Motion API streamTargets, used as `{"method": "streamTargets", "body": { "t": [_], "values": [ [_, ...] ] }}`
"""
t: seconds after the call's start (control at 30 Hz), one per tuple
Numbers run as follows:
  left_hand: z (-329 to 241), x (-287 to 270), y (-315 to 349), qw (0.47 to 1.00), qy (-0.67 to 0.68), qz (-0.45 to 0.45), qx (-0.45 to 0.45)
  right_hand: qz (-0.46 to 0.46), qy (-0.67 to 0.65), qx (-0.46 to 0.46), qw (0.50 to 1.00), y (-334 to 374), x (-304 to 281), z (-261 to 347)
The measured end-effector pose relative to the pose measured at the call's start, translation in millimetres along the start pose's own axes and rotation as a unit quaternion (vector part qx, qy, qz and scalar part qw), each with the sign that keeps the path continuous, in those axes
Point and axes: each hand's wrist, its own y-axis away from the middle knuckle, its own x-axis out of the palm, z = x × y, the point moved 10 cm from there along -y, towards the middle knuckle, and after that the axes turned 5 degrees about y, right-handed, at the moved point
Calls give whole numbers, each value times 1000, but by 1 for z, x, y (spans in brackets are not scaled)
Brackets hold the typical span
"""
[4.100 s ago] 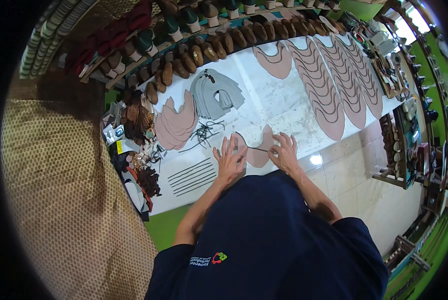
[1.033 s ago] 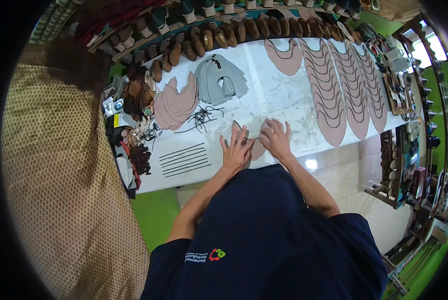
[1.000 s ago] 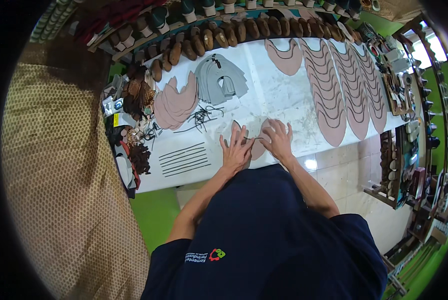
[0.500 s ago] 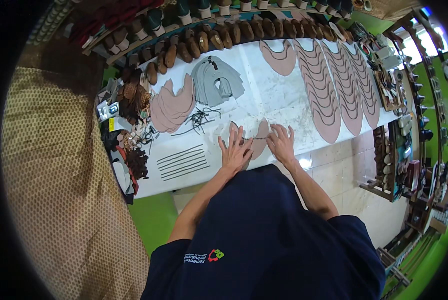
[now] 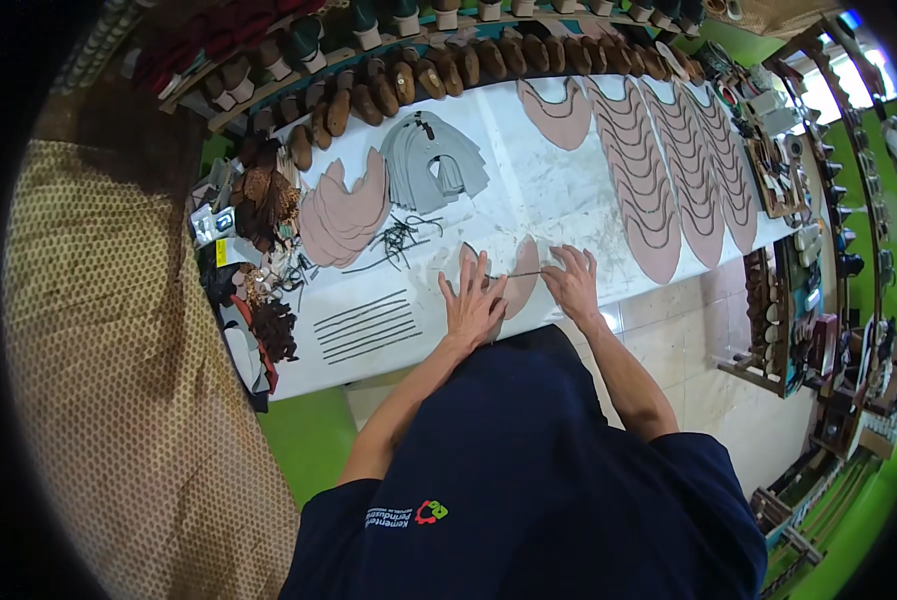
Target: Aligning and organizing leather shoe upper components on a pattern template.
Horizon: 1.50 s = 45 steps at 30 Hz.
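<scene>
A pink U-shaped shoe-upper piece [image 5: 520,292] lies at the near edge of the white table [image 5: 558,220]. My left hand [image 5: 473,308] rests on it with fingers spread, pressing it down. Across the piece runs a thin dark strip [image 5: 524,273], its left part under my left fingers. The strip's right end is pinched between the thumb and fingers of my right hand [image 5: 574,288], just off the piece's right side. Left of my hands, several similar dark strips [image 5: 368,325] lie in parallel rows.
Pink pieces edged with dark strips overlap in columns [image 5: 658,190] at the right, with one [image 5: 560,120] apart. Pink [image 5: 343,220] and grey [image 5: 433,150] stacks lie left, near tangled strip scraps [image 5: 398,240]. Wooden shoe lasts [image 5: 403,85] line the back; a shelf [image 5: 768,320] stands right.
My right hand has drawn slightly right, off the pink piece, and now pinches the strip's end, which looks straighter. My left hand has stayed in place.
</scene>
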Motion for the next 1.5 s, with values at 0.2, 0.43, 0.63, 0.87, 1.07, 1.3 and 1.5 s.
{"method": "streamTargets", "body": {
  "t": [0.2, 0.43, 0.63, 0.87, 1.07, 1.3, 1.5],
  "values": [
    [5, -3, 2, 999, 37, -19, -19, 17, -13, -111, 994, -17, 1, 6],
    [3, 3, 4, 998, 6, -11, -65, 44, -34, -197, 979, -45, 5, 7],
    [-4, 1, 5, 990, 45, -21, -134, 84, -121, -140, 979, -54, 5, -17],
    [-15, 0, 8, 976, 62, -74, -193, 100, -122, -229, 961, -55, 7, -9],
    [-23, 10, 15, 972, 36, -75, -218, 130, -123, -258, 949, -61, 13, -1],
    [-22, 20, 20, 972, 25, -51, -229, 171, -129, -260, 942, -65, 23, 4],
    [-28, 12, 14, 976, 6, -67, -209, 181, -106, -259, 943, -75, 29, 6]
  ]
}}
